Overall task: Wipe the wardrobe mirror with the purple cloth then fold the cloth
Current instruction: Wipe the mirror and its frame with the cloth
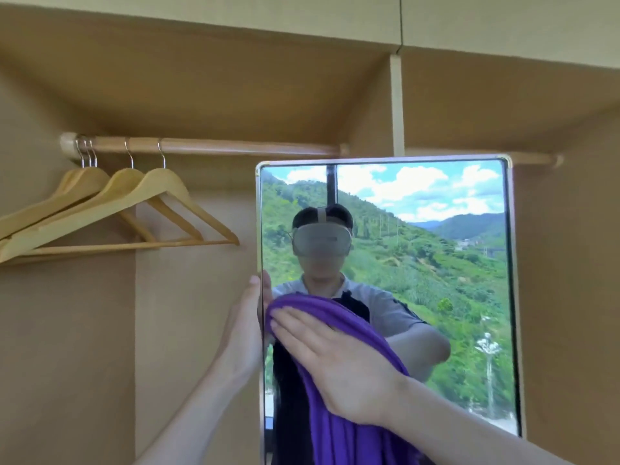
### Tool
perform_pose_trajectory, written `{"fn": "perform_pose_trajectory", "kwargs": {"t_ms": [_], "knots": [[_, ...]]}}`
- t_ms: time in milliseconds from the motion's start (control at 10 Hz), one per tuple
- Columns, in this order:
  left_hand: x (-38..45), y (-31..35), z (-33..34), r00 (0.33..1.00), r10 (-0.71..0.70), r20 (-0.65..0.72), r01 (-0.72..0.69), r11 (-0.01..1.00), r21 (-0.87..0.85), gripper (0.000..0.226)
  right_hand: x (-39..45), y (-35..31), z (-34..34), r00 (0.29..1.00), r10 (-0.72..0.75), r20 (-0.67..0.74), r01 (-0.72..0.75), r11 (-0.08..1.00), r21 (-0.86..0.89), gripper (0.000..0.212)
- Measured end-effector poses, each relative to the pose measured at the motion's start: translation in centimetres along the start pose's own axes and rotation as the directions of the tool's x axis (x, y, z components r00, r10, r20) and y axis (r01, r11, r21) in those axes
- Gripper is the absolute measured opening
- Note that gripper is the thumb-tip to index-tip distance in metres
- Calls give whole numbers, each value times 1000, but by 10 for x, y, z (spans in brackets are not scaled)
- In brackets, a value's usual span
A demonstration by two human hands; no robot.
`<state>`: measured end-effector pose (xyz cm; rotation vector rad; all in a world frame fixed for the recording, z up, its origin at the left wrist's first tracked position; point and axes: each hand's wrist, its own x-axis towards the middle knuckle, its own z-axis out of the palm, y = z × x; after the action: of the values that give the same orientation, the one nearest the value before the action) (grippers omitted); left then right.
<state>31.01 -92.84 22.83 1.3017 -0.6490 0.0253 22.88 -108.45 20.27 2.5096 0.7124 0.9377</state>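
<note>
**Cloth pressed to lower left of mirror**

The mirror point(436, 263) stood upright inside the open wardrobe point(201, 78), its thin metal frame rounded at the corners. Its top edge sat just below the wooden rail point(218, 147). The glass reflected green hills, a cloudy sky and the person wearing a pale headset.

The right hand point(339, 367) lay flat on the cloth point(335, 431), fingers straight and together, pointing up and to the left. It pressed the cloth against the glass near the mirror's left edge, in the lower half. The purple cloth bunched in a curved ridge above the fingertips and hung in folds below the palm, running out of the bottom of the view. The forearm entered from the lower right.

The left hand point(246, 330) was at the mirror's left edge, fingers extended upward along the frame. The thumb side seemed to wrap the edge, though the frame hid part of the hand, so whether it gripped or only steadied the mirror could not be told. A fingertip showed reflected just inside the glass.

Wooden hangers point(117, 209) hung from the rail at the left, well apart from the mirror, bunched close together, with metal hooks. A vertical divider point(397, 105) rose behind the mirror's top edge.
</note>
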Motion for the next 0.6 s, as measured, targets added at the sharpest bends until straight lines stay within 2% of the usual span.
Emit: {"fn": "perform_pose_trajectory", "kwargs": {"t_ms": [100,200,300,400,500,600], "knots": [[5,0,-2,997,43,-66,-38,997,74,45,-33,24,-7,989,111,-102,-105,993,60,93],[10,-1,5,995,35,-97,-27,996,84,48,-49,57,-36,831,443,-335,-410,896,169,83],[7,-3,15,975,137,-174,-103,977,189,76,-38,71,-54,587,659,-471,-610,742,278,81],[-1,-7,23,949,246,-198,-177,933,312,77,-20,57,-45,600,648,-469,-640,741,206,84],[-16,-10,25,825,563,-48,-400,642,654,79,-24,36,-19,923,304,-237,-287,952,105,91],[-21,-14,29,684,673,282,-524,185,831,86,-49,31,-8,983,148,-109,-136,985,110,94]]}}
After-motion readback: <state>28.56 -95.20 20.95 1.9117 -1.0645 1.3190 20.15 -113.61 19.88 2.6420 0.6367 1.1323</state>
